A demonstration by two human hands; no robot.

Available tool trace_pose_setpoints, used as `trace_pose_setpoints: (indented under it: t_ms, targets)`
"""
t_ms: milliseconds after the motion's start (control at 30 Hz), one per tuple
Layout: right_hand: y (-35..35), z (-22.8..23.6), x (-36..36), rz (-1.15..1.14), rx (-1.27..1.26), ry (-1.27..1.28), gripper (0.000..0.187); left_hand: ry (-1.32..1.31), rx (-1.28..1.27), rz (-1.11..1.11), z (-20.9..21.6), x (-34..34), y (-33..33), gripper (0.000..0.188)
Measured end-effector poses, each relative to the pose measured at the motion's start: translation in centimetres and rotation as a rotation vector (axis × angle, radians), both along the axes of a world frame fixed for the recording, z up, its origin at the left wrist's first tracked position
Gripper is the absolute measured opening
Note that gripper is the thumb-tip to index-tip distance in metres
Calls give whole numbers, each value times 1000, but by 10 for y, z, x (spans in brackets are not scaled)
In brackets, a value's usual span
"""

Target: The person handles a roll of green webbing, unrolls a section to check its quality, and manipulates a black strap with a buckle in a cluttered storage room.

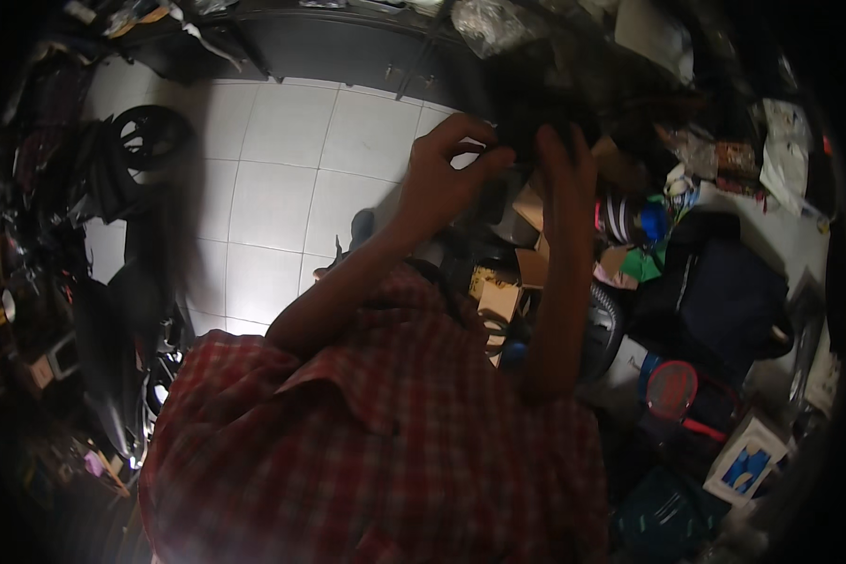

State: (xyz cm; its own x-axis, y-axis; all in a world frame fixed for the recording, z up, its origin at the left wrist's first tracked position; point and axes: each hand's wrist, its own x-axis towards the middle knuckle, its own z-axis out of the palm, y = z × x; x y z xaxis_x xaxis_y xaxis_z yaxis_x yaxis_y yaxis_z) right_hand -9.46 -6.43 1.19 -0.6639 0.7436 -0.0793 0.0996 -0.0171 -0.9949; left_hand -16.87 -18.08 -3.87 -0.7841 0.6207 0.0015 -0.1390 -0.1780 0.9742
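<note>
Both arms are raised toward the top middle of the view. My left hand (449, 177) is closed in a pinch, thumb and forefinger curved to make a ring with a gap inside. Its fingertips meet the edge of a very dark thing (531, 108), too shadowed to name. On that thing's right side, my right hand (564, 167) has its fingers bent and close together, with their tips lost in shadow. Whatever lies between the fingers of either hand is hidden by the dark.
White floor tiles (277, 160) lie to the left, below a dark cabinet (334, 52). A black two-wheeler (122, 282) stands at far left. Right of me are cardboard boxes (500, 301), a dark blue bag (733, 301), a red racket-shaped thing (672, 388) and a white box (747, 459).
</note>
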Motion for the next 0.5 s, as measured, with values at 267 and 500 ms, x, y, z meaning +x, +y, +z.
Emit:
trace_pose_setpoints:
  t_ms: [267, 500]
  targets:
    - [25, -14, 64, -188, -351, 179, 36, 225, -83, -129, 13, 55, 21, 24]
    - [24, -8, 119, -323, -141, 243, 35, 809, 68, 66, 19, 108, 48, 41]
